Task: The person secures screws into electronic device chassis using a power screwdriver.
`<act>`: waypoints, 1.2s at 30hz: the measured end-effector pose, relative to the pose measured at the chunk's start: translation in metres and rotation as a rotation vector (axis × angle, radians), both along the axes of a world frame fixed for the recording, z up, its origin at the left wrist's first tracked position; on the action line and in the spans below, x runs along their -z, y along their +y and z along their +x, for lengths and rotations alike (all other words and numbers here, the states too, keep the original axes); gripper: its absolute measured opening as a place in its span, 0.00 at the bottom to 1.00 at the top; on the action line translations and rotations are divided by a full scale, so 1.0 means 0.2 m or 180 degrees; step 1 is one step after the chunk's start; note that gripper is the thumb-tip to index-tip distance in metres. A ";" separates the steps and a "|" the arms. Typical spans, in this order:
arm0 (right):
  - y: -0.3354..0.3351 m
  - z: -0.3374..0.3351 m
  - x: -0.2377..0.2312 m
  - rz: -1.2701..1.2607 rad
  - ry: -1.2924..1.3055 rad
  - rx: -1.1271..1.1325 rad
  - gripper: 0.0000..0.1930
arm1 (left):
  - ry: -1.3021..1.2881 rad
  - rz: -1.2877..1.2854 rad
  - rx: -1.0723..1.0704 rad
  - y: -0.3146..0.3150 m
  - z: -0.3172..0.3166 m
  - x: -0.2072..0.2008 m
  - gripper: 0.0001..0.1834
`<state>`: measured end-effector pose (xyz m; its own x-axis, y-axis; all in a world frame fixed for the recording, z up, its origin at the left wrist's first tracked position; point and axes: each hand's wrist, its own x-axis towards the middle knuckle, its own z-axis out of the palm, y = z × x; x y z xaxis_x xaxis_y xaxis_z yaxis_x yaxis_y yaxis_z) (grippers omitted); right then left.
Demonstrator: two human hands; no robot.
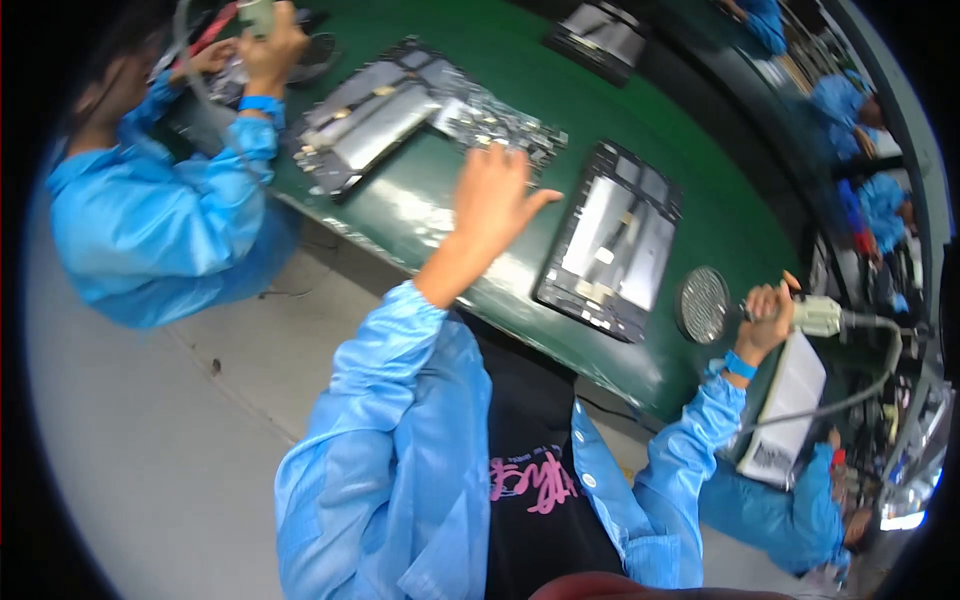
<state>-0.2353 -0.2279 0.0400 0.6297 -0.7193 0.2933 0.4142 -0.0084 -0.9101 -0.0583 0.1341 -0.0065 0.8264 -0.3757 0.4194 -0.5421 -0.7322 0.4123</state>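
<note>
In the head view, reading clock hours from the picture's middle, we are working over a green table (pixel 400 205), with an opened tablet-like device (pixel 622 245) lying at 2 o'clock, its inner side facing up. At 12 o'clock our left hand (pixel 490 200) is hovering at the near edge of a heap of small parts (pixel 500 125), fingers loosely bent and thumb standing apart; we cannot tell whether the fingertips are touching anything. At 3 o'clock our right hand (pixel 768 318) is gripping a pale corded tool (pixel 818 317), apparently a power driver, just beside a round dish (pixel 703 305). We are judging the step as picking a part for the device while keeping the driver ready. To do it well, we should be lifting one piece by its edges, leaving its neighbours undisturbed, then steadying the device with the left hand before bringing the driver over upright. Meanwhile, we should be keeping the cable (pixel 893 360) clear of the dish and the bare inner parts.
</note>
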 end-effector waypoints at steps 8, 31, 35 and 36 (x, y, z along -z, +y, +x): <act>-0.09 -0.11 0.01 0.0004 0.0146 -0.0239 0.13 | -0.0551 -0.0503 0.0481 -0.05 0.00 0.07 0.05; 0.02 -0.07 -0.03 -0.0097 -0.0012 0.0000 0.12 | 0.0933 -0.2206 0.0556 -0.21 0.36 -0.20 0.12; 0.01 -0.07 -0.04 -0.0084 0.0007 -0.0085 0.13 | 0.1582 -0.2056 0.0583 -0.03 0.37 -0.17 0.11; 0.01 -0.08 -0.04 -0.0030 0.0019 -0.0096 0.13 | 0.1722 -0.1915 0.0729 0.00 0.37 -0.17 0.11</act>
